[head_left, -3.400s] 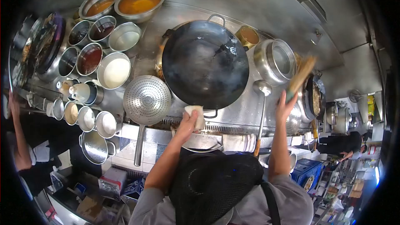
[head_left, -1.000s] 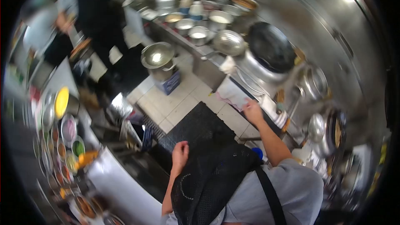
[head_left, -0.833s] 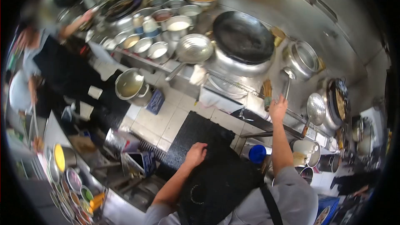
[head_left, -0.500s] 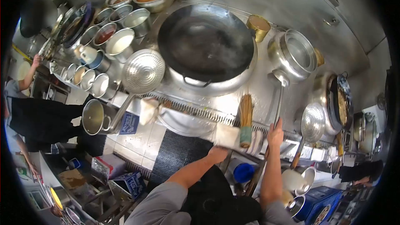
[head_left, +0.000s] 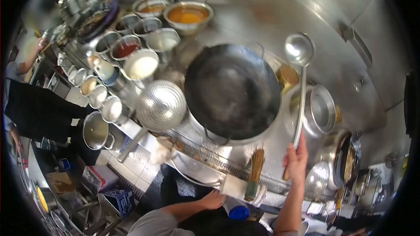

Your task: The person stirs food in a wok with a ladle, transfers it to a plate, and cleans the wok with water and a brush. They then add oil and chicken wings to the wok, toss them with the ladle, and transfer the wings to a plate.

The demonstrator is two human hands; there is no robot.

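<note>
My right hand [head_left: 296, 162] grips the handle of a long metal ladle [head_left: 301, 105]. The ladle's bowl is raised, to the right of a large black wok [head_left: 234, 91]. Inside the wok only a dark surface with a faint haze shows. Low at the counter's front edge, my left hand [head_left: 213, 199] is closed beside a folded white cloth [head_left: 234, 186]; what its fingers hold, if anything, is hidden. A bamboo wok brush [head_left: 255, 172] with a green-bound end lies between my hands. Left of the wok rests a perforated strainer [head_left: 161, 105].
Several metal pots of sauces and powders, including a red sauce [head_left: 126, 50], stand at the left. Behind them is a bowl of orange liquid [head_left: 188, 16]. Stacked metal pots [head_left: 321, 109] and another strainer [head_left: 317, 179] stand at the right. A co-worker's dark apron [head_left: 39, 109] shows far left.
My right hand has lifted the ladle off the pots at the right, raising its bowl. My left hand has shifted slightly left in view. The view has tilted, so the wok appears lower.
</note>
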